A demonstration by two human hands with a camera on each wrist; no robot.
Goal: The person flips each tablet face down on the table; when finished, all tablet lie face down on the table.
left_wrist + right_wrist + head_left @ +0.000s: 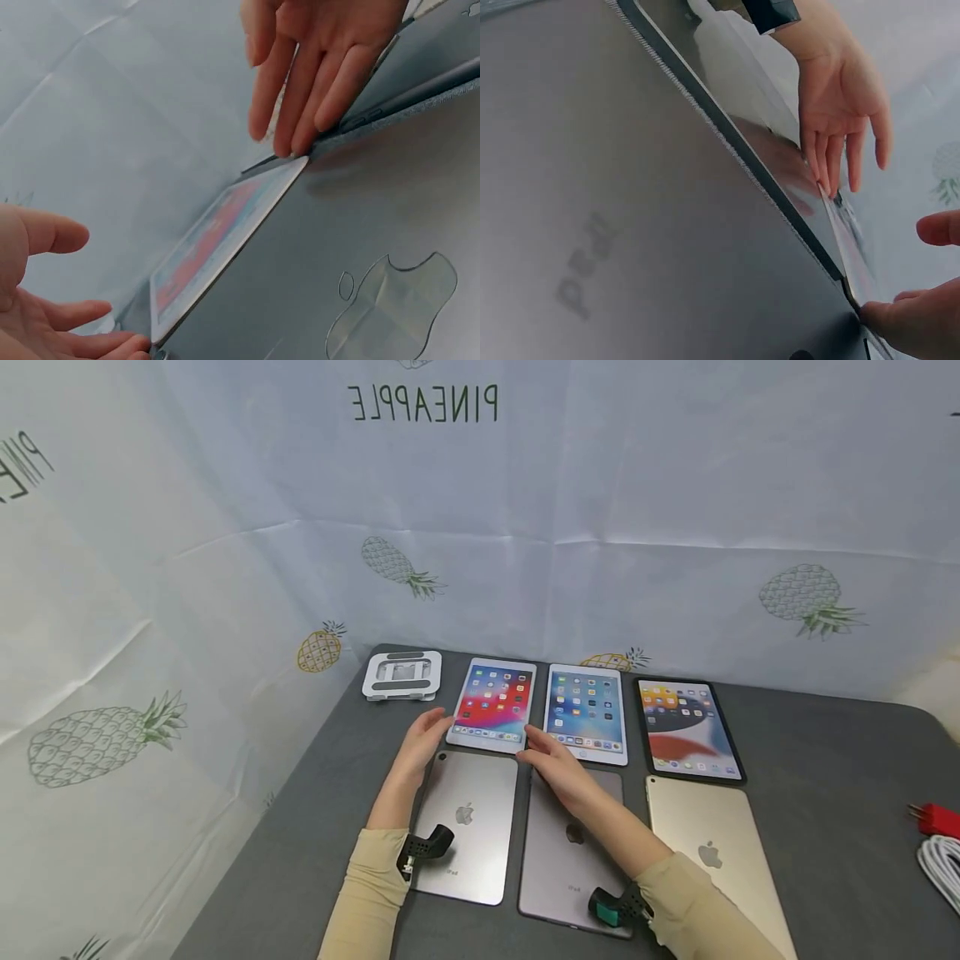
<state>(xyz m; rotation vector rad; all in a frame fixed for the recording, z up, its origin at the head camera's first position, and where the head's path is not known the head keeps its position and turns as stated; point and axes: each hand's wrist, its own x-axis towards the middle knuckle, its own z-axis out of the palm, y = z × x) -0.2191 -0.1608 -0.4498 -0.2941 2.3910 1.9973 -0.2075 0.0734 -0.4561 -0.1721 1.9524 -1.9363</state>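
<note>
A white-framed tablet (493, 703) with a lit red and blue screen lies face up in the back row. At its lower left corner is my left hand (420, 750), fingers extended along the edge. My right hand (561, 770) is at its lower right corner, reaching over a dark grey tablet (547, 868) lying back up. Both wrist views show straight or relaxed fingers right at the tablet's edges; the left hand's palm (838, 105) faces inward. A silver tablet (476, 835), back up, lies between the forearms.
Another white tablet (585, 710) and a black-framed tablet (688, 727), both lit, lie right of the first. A gold tablet (720, 843) lies back up nearer. A white folding stand (402, 676) sits back left. A red charger plug (937, 820) and white cable (941, 864) are far right.
</note>
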